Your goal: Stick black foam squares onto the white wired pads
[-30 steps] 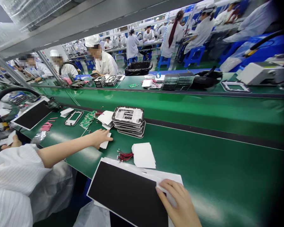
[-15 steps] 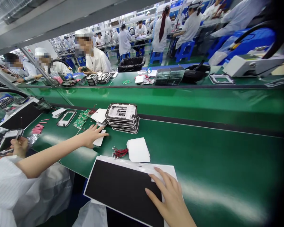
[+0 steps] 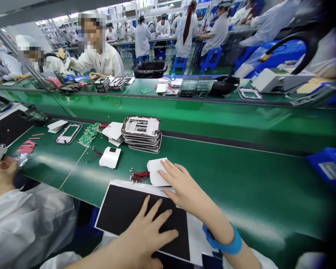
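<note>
The left hand (image 3: 149,233) is spread wide open over the black sheet (image 3: 119,207), with nothing gripped. Just past the black sheet's far edge, the white pads (image 3: 156,173) with red wires (image 3: 140,176) are partly covered by the open right hand (image 3: 182,183); whether one is held cannot be told. Farther past the black sheet, frames (image 3: 141,130) are piled up.

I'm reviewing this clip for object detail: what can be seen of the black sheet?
The black sheet is a matte-looking, white-edged rectangle, lying flat at an angle and seemingly overhanging the near edge of the green bench. White material shows past its right side. The left hand spreads over it, partly hiding it; contact is unclear. The right hand crosses its far right corner.
</note>
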Demonstrator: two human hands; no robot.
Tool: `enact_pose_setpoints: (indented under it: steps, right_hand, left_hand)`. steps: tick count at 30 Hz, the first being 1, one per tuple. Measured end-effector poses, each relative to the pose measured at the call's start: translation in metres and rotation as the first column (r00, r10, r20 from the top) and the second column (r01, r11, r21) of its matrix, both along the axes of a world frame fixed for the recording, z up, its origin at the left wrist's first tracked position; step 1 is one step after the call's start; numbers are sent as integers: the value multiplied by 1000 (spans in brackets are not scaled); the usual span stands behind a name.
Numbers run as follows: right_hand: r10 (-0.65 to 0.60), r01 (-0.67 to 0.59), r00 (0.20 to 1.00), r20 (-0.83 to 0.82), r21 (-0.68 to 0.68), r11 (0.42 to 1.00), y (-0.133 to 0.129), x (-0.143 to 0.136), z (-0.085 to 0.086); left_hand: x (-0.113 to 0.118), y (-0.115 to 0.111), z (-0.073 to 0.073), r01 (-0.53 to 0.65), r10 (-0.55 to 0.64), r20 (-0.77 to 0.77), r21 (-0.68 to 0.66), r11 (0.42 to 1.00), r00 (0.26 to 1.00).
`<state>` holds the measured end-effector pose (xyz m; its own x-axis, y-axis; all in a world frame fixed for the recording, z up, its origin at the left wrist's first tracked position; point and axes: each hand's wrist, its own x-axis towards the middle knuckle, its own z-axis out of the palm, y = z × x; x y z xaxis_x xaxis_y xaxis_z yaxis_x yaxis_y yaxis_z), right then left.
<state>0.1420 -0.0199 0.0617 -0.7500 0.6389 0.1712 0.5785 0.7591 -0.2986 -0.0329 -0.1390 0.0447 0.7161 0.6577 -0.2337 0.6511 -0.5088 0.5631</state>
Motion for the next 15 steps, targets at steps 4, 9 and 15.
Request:
enact_pose_setpoints:
  steps: [4, 9, 15]
  right_hand:
    - [12, -9, 993, 114, -27, 1000, 10, -6, -11]
    - [-8, 10, 985, 172, -9, 1000, 9, -8, -8]
    - [-4, 26, 982, 191, -114, 993, 10, -8, 10]
  left_hand:
    - [3, 9, -28, -44, 43, 14, 48, 998, 999]
    - [-4, 20, -20, -53, 52, 89, 11, 999, 995]
    - [-6, 17, 10, -256, 367, 396, -306, 917, 842]
